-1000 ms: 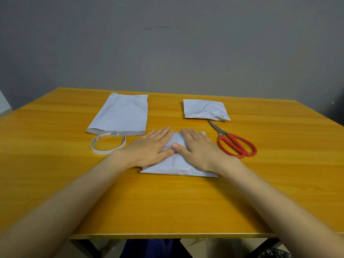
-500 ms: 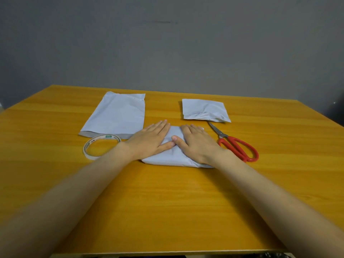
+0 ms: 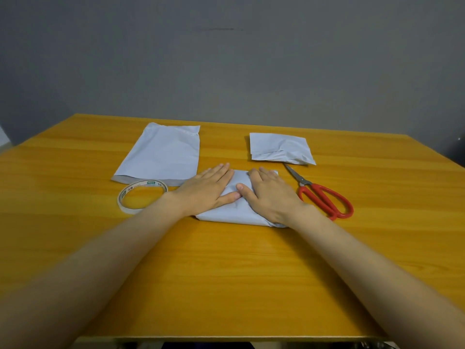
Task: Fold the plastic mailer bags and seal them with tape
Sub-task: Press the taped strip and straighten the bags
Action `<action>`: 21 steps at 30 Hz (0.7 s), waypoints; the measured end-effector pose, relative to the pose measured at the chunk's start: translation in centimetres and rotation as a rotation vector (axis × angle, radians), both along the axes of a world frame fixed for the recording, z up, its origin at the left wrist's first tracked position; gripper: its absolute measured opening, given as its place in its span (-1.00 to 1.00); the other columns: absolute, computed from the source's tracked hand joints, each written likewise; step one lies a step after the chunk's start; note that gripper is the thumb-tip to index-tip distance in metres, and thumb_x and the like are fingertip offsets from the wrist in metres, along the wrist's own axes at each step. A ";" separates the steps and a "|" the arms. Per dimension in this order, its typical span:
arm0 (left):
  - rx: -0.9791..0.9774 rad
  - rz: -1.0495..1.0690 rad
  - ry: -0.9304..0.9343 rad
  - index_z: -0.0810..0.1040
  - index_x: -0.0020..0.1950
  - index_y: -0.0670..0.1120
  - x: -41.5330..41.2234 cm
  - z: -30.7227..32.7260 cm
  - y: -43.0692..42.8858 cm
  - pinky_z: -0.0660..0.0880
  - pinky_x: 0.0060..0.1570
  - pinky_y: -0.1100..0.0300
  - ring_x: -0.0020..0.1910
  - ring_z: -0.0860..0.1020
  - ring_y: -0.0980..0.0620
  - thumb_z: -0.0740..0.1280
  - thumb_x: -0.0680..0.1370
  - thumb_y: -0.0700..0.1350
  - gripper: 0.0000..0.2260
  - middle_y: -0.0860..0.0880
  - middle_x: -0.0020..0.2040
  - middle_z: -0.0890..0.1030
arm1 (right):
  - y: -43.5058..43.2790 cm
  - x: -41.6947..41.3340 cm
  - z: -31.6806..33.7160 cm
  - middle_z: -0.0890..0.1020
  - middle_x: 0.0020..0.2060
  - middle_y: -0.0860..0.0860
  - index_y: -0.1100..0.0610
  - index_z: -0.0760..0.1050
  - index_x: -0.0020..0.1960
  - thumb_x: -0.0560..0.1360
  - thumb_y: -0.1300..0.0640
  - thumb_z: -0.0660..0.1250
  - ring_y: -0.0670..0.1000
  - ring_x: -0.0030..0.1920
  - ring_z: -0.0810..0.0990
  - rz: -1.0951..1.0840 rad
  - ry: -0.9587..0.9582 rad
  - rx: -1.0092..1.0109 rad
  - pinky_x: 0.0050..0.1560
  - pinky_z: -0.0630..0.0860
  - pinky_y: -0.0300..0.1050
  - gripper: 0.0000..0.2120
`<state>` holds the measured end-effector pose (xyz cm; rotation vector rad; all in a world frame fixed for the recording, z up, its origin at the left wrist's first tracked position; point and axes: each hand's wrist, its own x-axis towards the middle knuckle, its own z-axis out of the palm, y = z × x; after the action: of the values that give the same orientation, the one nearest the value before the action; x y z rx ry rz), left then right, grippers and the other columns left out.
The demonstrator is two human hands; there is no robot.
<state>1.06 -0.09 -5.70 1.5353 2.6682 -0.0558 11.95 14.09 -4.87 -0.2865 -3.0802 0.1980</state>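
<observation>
White plastic bag point(image 3: 237, 212), folded, near the centre of the table point(image 3: 226, 285). I press it flat with left hand point(image 3: 207, 191) and right hand point(image 3: 273, 197), fingers point(image 3: 221, 170) straight; firm, even pressure should set the crease before taking the tape point(image 3: 148, 183), left.

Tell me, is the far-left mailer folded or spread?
Spread: the far-left mailer lies flat at full length, with no fold visible.
</observation>
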 end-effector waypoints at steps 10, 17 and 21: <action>0.154 0.069 -0.086 -0.18 0.54 -0.05 0.5 0.1 -0.9 -0.21 0.45 0.16 0.51 -0.21 0.12 -0.11 0.61 0.17 -0.43 0.01 0.55 -0.22 | 0.0 0.6 0.6 -0.09 0.55 0.03 0.12 -0.16 0.55 0.61 -0.19 -0.17 -0.03 0.54 -0.15 0.005 0.034 -0.086 0.50 -0.22 -0.07 -0.37; 0.231 0.142 -0.194 -0.13 0.55 -0.07 1.7 0.9 -5.1 -0.17 0.44 0.23 0.52 -0.16 0.12 -0.06 0.65 0.04 -0.50 0.02 0.55 -0.18 | -4.3 3.3 1.6 -0.02 0.55 0.00 0.11 -0.03 0.55 0.64 -0.09 -0.11 -0.07 0.53 -0.14 0.288 0.036 0.075 0.45 -0.31 -0.14 -0.46; 0.100 0.238 -0.176 -0.15 0.55 -0.11 2.9 -0.1 -5.6 -0.12 0.47 0.10 0.53 -0.17 0.04 -0.04 0.65 0.06 -0.46 -0.04 0.55 -0.19 | -7.0 3.9 0.2 -0.01 0.55 0.02 0.12 -0.03 0.55 0.63 -0.14 -0.10 -0.06 0.53 -0.15 0.356 -0.069 0.100 0.45 -0.32 -0.13 -0.42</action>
<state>3.98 -5.71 -5.80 1.1726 2.7232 0.2165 15.83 7.10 -4.66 0.2674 -3.1704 0.0448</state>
